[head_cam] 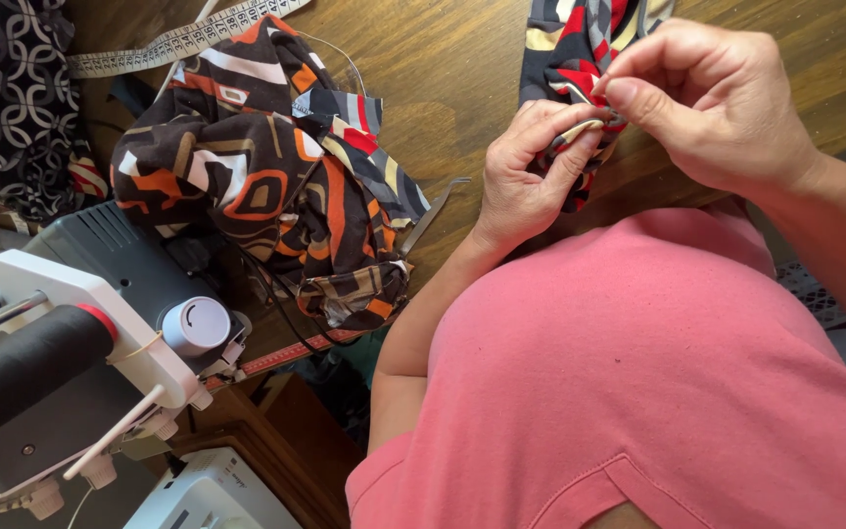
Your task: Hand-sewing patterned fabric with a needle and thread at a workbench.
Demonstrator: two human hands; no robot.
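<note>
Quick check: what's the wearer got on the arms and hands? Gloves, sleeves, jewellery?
Both hands, left hand and right hand, are bare: no gloves, rings or watch visible. Forearms are uncovered; only a short-sleeved pink cotton T-shirt shows. Fingernails are short and unpainted.

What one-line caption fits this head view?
Both hands, left hand and right hand, pinch patterned fabric over a wooden table, beside a sewing machine.

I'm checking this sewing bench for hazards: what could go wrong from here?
Both the left hand and right hand pinch one spot of the red patterned fabric; what lies between the fingertips is too small to tell, but a pin there could prick. The pointed metal tool lies beside the left forearm and might get knocked off the table.
</note>
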